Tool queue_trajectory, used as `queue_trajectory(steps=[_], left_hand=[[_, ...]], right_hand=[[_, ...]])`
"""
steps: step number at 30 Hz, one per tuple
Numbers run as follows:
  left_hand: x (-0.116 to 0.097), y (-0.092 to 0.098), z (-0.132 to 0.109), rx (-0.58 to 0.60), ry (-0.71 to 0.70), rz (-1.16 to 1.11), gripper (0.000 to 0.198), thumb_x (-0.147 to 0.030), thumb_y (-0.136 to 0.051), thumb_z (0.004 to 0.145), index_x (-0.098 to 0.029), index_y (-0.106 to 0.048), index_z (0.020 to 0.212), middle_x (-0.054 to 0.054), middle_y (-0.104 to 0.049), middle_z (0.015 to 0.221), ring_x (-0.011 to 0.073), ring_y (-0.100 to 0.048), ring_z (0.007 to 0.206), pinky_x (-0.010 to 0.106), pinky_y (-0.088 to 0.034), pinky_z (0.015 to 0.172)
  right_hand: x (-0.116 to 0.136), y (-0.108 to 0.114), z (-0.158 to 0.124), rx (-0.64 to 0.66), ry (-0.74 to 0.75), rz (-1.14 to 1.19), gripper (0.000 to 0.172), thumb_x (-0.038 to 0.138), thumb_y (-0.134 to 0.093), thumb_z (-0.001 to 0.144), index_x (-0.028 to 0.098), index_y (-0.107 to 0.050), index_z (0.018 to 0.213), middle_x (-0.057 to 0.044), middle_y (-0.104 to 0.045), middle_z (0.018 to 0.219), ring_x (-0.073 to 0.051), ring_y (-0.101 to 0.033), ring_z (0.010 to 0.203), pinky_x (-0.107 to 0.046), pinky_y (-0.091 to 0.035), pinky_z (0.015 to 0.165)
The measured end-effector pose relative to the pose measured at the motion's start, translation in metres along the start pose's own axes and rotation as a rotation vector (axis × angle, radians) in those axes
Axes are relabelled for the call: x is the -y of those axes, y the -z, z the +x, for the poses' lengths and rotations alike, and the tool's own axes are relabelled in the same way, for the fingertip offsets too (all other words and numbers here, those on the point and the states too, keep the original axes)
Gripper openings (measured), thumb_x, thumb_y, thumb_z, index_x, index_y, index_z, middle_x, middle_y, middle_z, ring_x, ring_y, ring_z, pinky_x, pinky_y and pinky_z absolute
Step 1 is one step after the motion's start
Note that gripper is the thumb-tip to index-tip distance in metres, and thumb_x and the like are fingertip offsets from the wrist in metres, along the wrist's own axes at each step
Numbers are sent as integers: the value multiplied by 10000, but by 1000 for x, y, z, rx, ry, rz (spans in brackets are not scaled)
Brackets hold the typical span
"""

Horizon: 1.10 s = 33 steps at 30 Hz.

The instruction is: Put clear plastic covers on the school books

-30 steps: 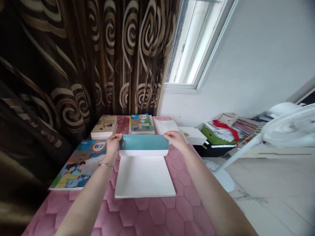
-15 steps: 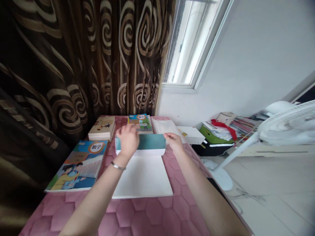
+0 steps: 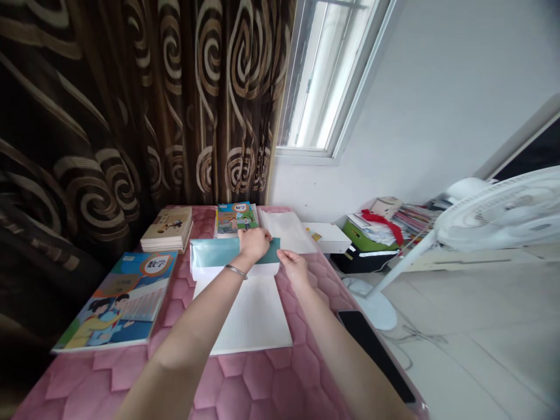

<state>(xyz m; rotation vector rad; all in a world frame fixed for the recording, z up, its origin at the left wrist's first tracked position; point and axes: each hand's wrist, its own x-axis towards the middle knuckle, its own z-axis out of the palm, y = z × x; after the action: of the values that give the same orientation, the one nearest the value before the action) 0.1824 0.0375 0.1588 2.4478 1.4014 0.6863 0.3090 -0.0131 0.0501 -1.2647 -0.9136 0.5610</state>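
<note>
A white-paged book (image 3: 251, 318) lies on the pink quilted table cover, its page side up. At its far end a teal cover flap (image 3: 219, 252) stands folded up, with a glossy clear edge at its left. My left hand (image 3: 256, 244), with a silver bangle on the wrist, is closed over the flap's far edge, right of the middle; its fingertips are partly hidden. At the flap's right corner, my right hand (image 3: 294, 267) pinches the edge between thumb and fingers.
Left lie a blue maths textbook (image 3: 120, 300) and a stack of tan books (image 3: 168, 228). Behind the flap are another maths book (image 3: 236, 219) and clear plastic sheets (image 3: 289, 230). A phone (image 3: 371, 353) rests at the right edge; a white fan (image 3: 380, 309) stands beyond.
My left hand has moved right along the flap, from its left part towards my right hand, and its fingers have closed. My right hand keeps its pinch at the right corner. The view has shifted right.
</note>
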Motion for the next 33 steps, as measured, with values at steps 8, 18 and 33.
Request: queue_trajectory(steps=[8,18,33], left_hand=[[-1,2,-2,29,-69,-1,212,-233,-537,834,-230,-746,793,71,-747,877,250,-632,926,441,-293,937],[19,17,-9,3,-81,-14,193,-240,-569,811,-220,-757,771,114,-733,858,296,-586,1003,473,-279,943],[184,66,-50,-166,281,-422,207,-398,-674,663,-195,-702,634,15,-691,630,190,-622,703,275,-433,661]], right_hand=[[-14,9,-19,27,-32,27,421,574,-718,589,191,-709,765,-47,-714,772,-204,-624,721,-333,-489,693],[37,-13,17,44,18,78,450,606,-744,525,182,-606,590,24,-573,542,-115,-466,523,-253,-394,538],[51,-17,12,-78,266,-389,465,615,-658,644,193,-689,838,-80,-702,856,-262,-581,858,-386,-404,783]])
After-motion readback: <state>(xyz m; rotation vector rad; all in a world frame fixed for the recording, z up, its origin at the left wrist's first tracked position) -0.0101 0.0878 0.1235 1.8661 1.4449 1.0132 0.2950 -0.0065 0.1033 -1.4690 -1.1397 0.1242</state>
